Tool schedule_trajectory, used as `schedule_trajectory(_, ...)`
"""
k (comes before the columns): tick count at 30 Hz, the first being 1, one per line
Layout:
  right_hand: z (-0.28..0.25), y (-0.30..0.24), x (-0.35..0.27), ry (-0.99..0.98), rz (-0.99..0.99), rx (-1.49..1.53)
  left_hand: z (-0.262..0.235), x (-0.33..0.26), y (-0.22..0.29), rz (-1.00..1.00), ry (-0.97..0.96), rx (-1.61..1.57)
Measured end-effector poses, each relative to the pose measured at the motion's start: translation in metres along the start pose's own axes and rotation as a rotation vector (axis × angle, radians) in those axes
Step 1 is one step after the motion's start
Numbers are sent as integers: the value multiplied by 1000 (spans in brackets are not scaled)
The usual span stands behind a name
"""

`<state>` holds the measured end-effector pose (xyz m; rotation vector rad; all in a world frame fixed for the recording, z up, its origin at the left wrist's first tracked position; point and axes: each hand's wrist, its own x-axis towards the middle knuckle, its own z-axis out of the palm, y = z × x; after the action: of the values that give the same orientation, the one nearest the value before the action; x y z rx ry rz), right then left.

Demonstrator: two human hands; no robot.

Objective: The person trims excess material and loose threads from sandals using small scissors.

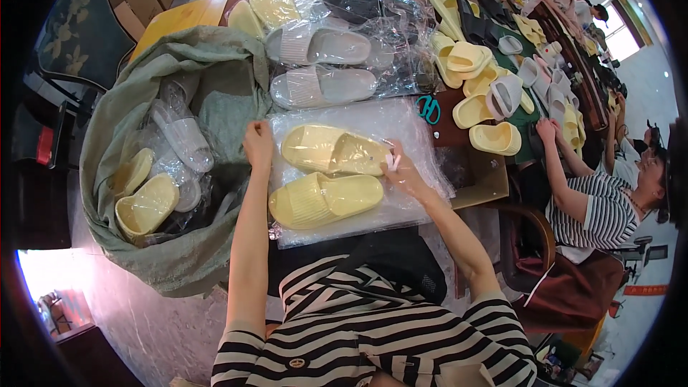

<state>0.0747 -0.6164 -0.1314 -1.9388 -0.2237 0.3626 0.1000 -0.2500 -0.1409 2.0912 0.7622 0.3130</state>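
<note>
A pair of yellow slippers lies side by side in front of me, the far slipper (312,147) and the near slipper (342,196). Beneath them is a stack of clear plastic bags (419,204). My right hand (407,174) is closed at the right end of the far slipper, with small white wraps or scraps at its fingers. To the left of the pair, my left hand (258,145) is curled closed beside the sack's rim; whatever it may hold is hidden. Plastic glare on the far slipper leaves unclear whether a bag covers it.
A green cloth sack (107,222) with bagged slippers stands at left. Bagged grey slippers (322,86) lie beyond the stack, near teal scissors (428,110). Loose yellow slippers (496,139) crowd the table to the right, where a co-worker in stripes (598,204) sits.
</note>
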Motion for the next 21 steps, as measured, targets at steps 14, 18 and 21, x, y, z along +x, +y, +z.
schedule_trajectory(14,-16,-33,2,-341,-168,-135,-5,-64,-41,632,-252,230)
schedule_trajectory(18,-6,-30,-12,-295,-151,-39,1,-62,-43,625,-253,260)
schedule_trajectory(21,-8,-15,-8,-288,-13,113,2,-61,-46,618,-259,291)
